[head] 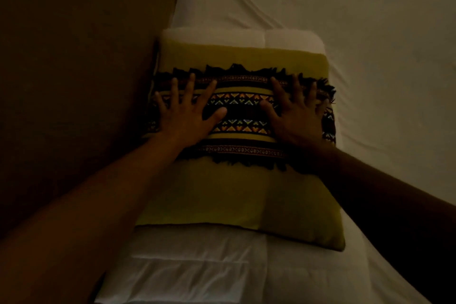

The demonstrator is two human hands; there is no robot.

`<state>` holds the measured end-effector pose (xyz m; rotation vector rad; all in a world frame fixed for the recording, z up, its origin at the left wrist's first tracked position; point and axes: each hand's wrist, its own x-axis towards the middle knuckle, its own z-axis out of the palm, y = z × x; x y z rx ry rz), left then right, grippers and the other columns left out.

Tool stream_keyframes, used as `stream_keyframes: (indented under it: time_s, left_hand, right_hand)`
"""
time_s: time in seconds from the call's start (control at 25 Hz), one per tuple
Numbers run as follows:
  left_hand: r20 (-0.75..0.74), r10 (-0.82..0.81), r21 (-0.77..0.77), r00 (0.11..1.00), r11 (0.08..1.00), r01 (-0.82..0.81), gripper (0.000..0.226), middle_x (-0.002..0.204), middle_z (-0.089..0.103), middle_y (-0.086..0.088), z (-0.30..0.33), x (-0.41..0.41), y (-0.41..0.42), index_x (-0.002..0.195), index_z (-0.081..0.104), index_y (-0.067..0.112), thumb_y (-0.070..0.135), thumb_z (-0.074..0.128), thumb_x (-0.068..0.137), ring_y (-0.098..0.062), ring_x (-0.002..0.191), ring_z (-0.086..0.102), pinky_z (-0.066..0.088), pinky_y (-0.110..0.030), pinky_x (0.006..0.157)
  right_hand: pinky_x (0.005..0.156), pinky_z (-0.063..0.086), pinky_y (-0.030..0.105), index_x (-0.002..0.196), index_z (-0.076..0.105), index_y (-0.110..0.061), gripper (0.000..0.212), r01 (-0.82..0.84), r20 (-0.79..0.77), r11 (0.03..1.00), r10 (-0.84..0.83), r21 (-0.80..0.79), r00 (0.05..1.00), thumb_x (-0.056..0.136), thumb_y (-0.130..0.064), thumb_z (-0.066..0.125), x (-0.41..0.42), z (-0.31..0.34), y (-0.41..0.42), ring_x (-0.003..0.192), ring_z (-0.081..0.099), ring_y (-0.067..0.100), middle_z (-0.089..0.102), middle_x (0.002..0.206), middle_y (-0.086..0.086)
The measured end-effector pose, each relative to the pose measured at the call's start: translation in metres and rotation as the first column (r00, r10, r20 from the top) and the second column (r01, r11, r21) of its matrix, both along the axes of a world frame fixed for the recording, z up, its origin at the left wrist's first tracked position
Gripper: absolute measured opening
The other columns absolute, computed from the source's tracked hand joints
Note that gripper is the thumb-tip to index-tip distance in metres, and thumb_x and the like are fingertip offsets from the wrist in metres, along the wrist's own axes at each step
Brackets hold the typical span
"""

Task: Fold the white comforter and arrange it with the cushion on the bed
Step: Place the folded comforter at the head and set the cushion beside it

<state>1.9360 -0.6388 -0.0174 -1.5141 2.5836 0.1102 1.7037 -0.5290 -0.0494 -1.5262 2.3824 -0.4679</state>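
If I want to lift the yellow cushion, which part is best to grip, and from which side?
Probably the cushion is best taken by its plain near corners, from the near side. It lies flat on the folded comforter, its left edge is close against the brown panel, and its near edge overhangs free.

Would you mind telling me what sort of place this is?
Probably a dim bedroom: a yellow cushion lies on a folded white comforter atop a bed, with a dark headboard-like panel alongside.

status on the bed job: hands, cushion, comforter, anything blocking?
Left hand and right hand flat, fingers spread, pressing the cushion. Cushion lies on the folded white comforter. Dark headboard close at left; nothing blocking.
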Motion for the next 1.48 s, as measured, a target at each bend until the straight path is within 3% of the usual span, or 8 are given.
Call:
stream_keyframes:
  time_s: [0.24,0.56,0.68,0.84,0.96,1.08,1.24,1.48]
  left_hand:
    - [-0.111,-0.009,-0.159,0.994,0.987,-0.009,0.079,0.166,-0.013,-0.005,-0.102,-0.001,-0.003,0.154,-0.008,0.045,0.081,0.006,0.086,-0.040,0.151,-0.014,0.000,-0.073,0.112]
    - [-0.212,-0.123,-0.394,0.970,0.919,0.030,0.077,0.158,0.024,-0.022,-0.196,-0.008,-0.022,0.154,0.018,0.030,0.070,0.025,0.089,-0.054,0.144,0.018,0.008,-0.075,0.111]
    - [-0.171,-0.087,-0.331,0.981,0.943,0.026,0.076,0.161,0.020,-0.021,-0.186,-0.007,-0.023,0.156,0.022,0.030,0.070,0.021,0.091,-0.053,0.146,0.014,0.010,-0.075,0.110]
    - [-0.005,0.018,-0.089,1.000,0.996,-0.018,0.083,0.167,0.007,-0.010,-0.118,-0.014,-0.014,0.156,0.007,0.040,0.081,0.005,0.084,-0.043,0.151,0.004,0.010,-0.073,0.111]
    - [-0.141,0.091,0.022,0.986,0.996,-0.089,0.096,0.163,0.020,-0.009,-0.044,-0.015,-0.041,0.154,0.017,0.042,0.091,0.002,0.072,-0.039,0.147,0.017,0.022,-0.068,0.111]
    - [-0.081,0.054,0.048,0.995,0.998,-0.050,0.088,0.166,-0.004,-0.006,-0.006,-0.024,-0.076,0.151,0.002,0.052,0.093,0.006,0.073,-0.039,0.151,-0.003,0.007,-0.073,0.113]
    - [-0.038,0.058,0.101,0.998,0.993,-0.054,0.084,0.165,-0.017,0.004,-0.054,-0.036,-0.081,0.145,-0.015,0.060,0.094,0.006,0.072,-0.033,0.151,-0.019,-0.004,-0.076,0.109]
    - [-0.101,0.042,-0.192,0.994,0.980,-0.061,0.083,0.167,0.000,-0.003,-0.148,-0.044,-0.080,0.154,-0.001,0.048,0.086,0.009,0.081,-0.037,0.153,-0.003,0.000,-0.075,0.111]
  right_hand:
    - [0.114,-0.003,0.069,0.153,0.002,-0.048,0.067,0.044,-0.127,0.993,-0.058,-0.109,0.990,0.095,-0.070,0.026,0.011,-0.084,-0.005,0.149,-0.019,0.036,-0.013,0.165,-0.003]
    - [0.111,0.008,0.072,0.150,0.032,-0.028,0.064,0.012,-0.252,0.950,-0.095,-0.313,0.963,0.095,-0.060,0.030,0.007,-0.183,-0.030,0.144,0.014,0.054,0.026,0.158,0.021]
    - [0.111,0.008,0.072,0.151,0.032,-0.029,0.065,0.033,-0.248,0.969,-0.095,-0.245,0.964,0.094,-0.061,0.031,0.011,-0.171,-0.029,0.146,0.012,0.051,0.023,0.160,0.018]
    - [0.114,0.005,0.069,0.154,0.020,-0.041,0.067,0.066,-0.154,0.994,-0.079,-0.091,0.985,0.094,-0.068,0.030,0.012,-0.114,-0.019,0.151,-0.002,0.039,0.008,0.166,0.004]
    - [0.115,0.005,0.067,0.149,0.022,-0.050,0.064,0.052,-0.080,0.997,-0.055,-0.049,0.995,0.090,-0.073,0.030,-0.005,-0.055,-0.021,0.150,0.006,0.033,0.019,0.160,0.000]
    - [0.114,0.004,0.071,0.147,0.020,-0.054,0.063,0.015,-0.067,1.000,-0.017,-0.026,0.998,0.088,-0.077,0.024,-0.046,-0.014,-0.045,0.150,0.008,0.035,0.020,0.159,0.001]
    - [0.113,-0.001,0.071,0.148,0.004,-0.058,0.063,0.010,0.017,1.000,-0.011,0.021,1.000,0.089,-0.078,0.016,-0.060,-0.042,-0.064,0.151,-0.012,0.034,-0.002,0.166,-0.005]
    - [0.115,0.000,0.068,0.152,0.008,-0.051,0.062,0.098,-0.121,0.990,-0.110,-0.106,0.987,0.094,-0.069,0.022,-0.049,-0.142,-0.069,0.152,-0.007,0.031,0.000,0.166,-0.006]
